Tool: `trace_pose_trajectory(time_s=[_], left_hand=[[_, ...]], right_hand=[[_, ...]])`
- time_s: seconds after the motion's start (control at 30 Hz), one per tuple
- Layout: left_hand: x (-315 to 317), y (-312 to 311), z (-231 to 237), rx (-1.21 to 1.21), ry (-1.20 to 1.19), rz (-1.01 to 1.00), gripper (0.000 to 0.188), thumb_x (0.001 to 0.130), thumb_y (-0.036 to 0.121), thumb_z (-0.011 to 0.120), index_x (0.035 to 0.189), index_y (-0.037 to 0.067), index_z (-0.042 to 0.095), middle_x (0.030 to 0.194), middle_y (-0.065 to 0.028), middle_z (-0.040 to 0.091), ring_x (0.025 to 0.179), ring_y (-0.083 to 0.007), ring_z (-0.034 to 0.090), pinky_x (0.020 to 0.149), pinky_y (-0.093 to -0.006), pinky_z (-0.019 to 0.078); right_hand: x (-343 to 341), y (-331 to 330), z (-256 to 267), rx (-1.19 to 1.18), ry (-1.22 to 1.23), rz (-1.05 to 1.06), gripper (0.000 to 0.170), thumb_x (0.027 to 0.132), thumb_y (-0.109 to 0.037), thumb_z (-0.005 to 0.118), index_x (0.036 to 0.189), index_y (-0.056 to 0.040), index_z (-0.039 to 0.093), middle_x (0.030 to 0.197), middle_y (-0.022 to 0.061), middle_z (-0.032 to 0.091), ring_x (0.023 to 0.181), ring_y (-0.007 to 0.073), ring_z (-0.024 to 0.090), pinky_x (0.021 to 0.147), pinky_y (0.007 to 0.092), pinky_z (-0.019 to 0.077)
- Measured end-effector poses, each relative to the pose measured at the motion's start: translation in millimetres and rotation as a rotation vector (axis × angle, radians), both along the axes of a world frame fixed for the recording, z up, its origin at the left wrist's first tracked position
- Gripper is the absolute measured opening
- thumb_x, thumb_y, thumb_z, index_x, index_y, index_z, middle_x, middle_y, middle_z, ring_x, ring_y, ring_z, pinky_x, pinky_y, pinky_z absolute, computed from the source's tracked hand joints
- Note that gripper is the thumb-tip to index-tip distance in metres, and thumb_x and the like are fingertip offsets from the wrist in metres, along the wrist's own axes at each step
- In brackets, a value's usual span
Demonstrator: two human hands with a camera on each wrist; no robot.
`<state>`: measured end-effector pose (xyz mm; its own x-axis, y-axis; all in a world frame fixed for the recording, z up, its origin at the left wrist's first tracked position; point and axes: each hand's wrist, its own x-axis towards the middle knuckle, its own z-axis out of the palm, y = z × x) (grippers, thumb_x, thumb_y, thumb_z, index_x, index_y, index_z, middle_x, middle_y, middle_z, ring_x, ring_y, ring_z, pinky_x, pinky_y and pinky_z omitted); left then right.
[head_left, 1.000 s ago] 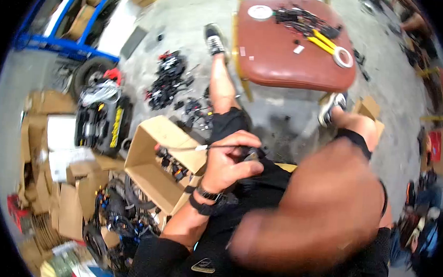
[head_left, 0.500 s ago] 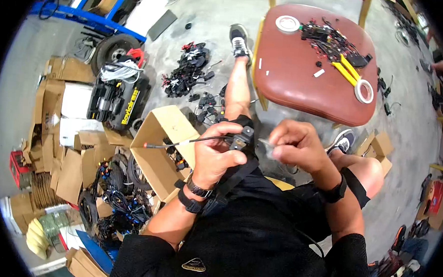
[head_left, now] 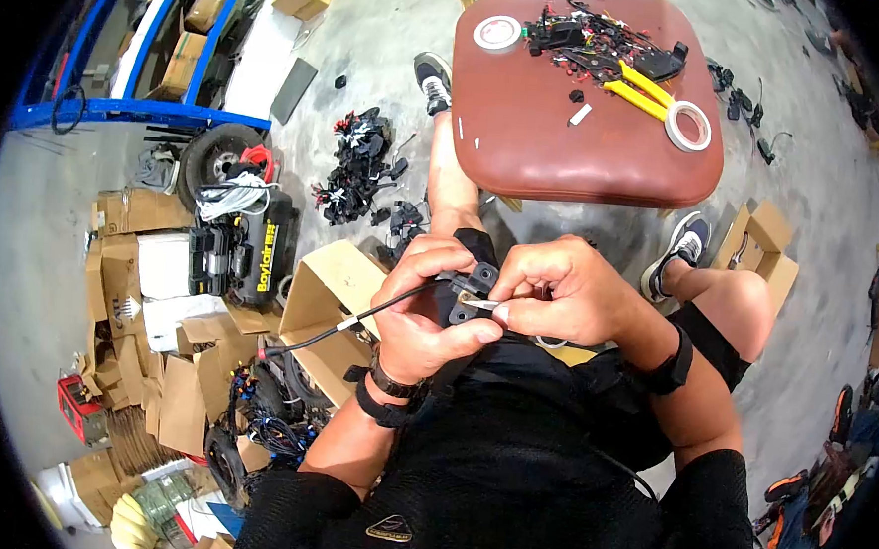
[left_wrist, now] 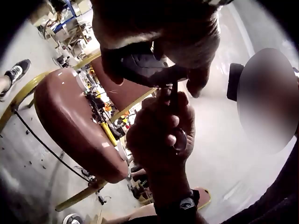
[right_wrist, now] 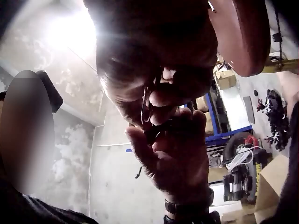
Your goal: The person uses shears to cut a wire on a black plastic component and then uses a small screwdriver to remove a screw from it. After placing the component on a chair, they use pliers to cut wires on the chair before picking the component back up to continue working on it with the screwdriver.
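My left hand point(head_left: 412, 323) grips a small black plastic part point(head_left: 482, 275) with mounting holes at its ends. From that part a black cable point(head_left: 319, 338) runs out to the left, past the thumb and palm. My right hand point(head_left: 578, 294) holds small scissors point(head_left: 480, 303), their silver tip lying against the middle of the black part. Below the right fingers in the left wrist view, a finger loop of the scissors point(left_wrist: 180, 140) shows. In the right wrist view both hands are dark against the light, and the left fingers hide most of the part.
Ahead stands a red-brown padded chair point(head_left: 584, 168) bearing black parts, yellow-handled pliers point(head_left: 640, 91) and tape rolls. An open cardboard box point(head_left: 335, 269) sits by my left leg. Black parts point(head_left: 361, 166) lie heaped on the floor. Further left are a black toolbox point(head_left: 247, 245) and loose cardboard.
My right hand has swung in from a blurred position and come leftward to the black part, bringing the scissors tip onto it. My left hand still holds the part; the head view has shifted.
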<state>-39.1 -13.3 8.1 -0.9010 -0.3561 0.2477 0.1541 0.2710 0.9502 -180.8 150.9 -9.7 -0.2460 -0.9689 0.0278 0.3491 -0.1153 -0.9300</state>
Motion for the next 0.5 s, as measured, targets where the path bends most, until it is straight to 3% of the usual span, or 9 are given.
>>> trace_pose_trajectory(time_s=[0.23, 0.5], left_hand=[[-3, 0, 6, -0.238, -0.034, -0.02, 0.07, 0.053, 0.025, 0.1, 0.11, 0.002, 0.066, 0.101, -0.0104, 0.063, 0.095, -0.0221, 0.061, 0.087, -0.0361, 0.0492], [-1, -2, 5, -0.247, 0.053, -0.036, 0.06, 0.058, 0.022, 0.098, 0.104, 0.001, 0.066, 0.102, -0.0134, 0.066, 0.094, -0.0242, 0.063, 0.087, -0.0382, 0.05]], right_hand=[[-1, -2, -7, -0.075, -0.008, 0.021, 0.006, 0.088, 0.001, 0.069, 0.094, 0.0004, 0.067, 0.07, -0.0025, 0.061, 0.061, 0.0013, 0.05, 0.054, 0.0223, 0.0367], [-3, 0, -8, -0.099, -0.131, 0.141, 0.004, 0.092, -0.001, 0.066, 0.095, 0.0006, 0.066, 0.072, -0.0011, 0.062, 0.062, 0.0027, 0.052, 0.054, 0.0216, 0.038]])
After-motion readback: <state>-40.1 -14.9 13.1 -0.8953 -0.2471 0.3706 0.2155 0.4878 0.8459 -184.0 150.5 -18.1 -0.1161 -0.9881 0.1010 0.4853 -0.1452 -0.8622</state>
